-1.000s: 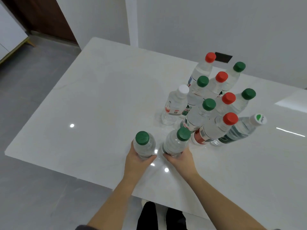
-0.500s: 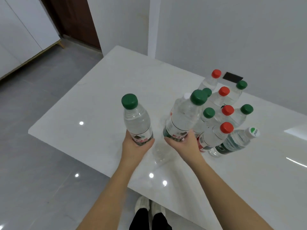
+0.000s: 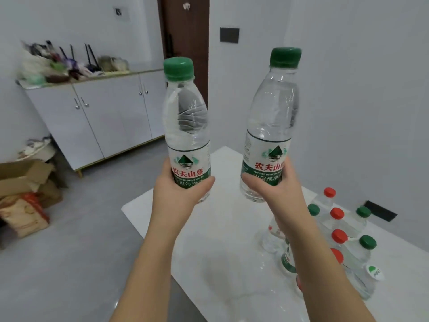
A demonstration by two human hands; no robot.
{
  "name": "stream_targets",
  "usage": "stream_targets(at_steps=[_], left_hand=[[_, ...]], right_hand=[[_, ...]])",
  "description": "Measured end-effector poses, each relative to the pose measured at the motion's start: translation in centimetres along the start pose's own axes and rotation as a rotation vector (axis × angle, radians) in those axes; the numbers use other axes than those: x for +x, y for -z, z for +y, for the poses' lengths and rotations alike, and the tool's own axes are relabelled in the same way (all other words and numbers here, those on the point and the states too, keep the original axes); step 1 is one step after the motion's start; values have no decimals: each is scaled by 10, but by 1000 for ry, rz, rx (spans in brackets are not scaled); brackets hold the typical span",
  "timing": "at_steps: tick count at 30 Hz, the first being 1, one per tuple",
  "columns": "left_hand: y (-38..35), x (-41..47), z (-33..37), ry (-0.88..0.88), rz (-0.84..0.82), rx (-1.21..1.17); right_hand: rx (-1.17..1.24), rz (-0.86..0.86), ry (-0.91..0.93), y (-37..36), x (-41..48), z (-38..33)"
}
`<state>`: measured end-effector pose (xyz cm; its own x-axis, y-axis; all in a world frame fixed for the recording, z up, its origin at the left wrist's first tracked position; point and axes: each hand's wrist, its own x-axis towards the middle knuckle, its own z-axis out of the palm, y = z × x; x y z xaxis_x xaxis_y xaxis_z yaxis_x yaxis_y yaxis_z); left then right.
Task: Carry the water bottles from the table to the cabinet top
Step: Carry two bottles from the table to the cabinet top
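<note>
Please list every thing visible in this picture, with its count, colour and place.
left-hand bottle: one, clear, green cap, held above the table
right-hand bottle: one, clear, green cap, held above the table
table bottles: four red caps, three green, one white visible; others partly hidden
table: one, white, below hands
cabinet: one, white, left
clutter: mixed colours, on cabinet top
cardboard box: one, brown, floor left
door: one, dark brown, back
left hand: grips bottle label
right hand: grips bottle label

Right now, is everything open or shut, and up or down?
left bottle, capped, held up off the table.
right bottle, capped, held up off the table.
left hand, grips left bottle's label.
right hand, grips right bottle's label.
table bottles, capped, on the table.
cabinet doors, shut.
cardboard box, flaps open.
</note>
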<state>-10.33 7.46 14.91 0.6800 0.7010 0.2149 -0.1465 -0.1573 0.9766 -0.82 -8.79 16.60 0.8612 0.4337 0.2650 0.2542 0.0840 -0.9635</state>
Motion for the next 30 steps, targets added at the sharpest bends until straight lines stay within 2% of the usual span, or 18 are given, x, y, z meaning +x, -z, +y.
stream_targets(at_steps=[10, 20, 30], left_hand=[[88, -21, 54, -99, 224, 75], [185, -15, 77, -169, 445, 124], [236, 3, 69, -186, 510, 115]], right_hand=[[166, -159, 60, -75, -7, -42], [249, -166, 56, -154, -1, -53], [195, -197, 142, -211, 3, -64]])
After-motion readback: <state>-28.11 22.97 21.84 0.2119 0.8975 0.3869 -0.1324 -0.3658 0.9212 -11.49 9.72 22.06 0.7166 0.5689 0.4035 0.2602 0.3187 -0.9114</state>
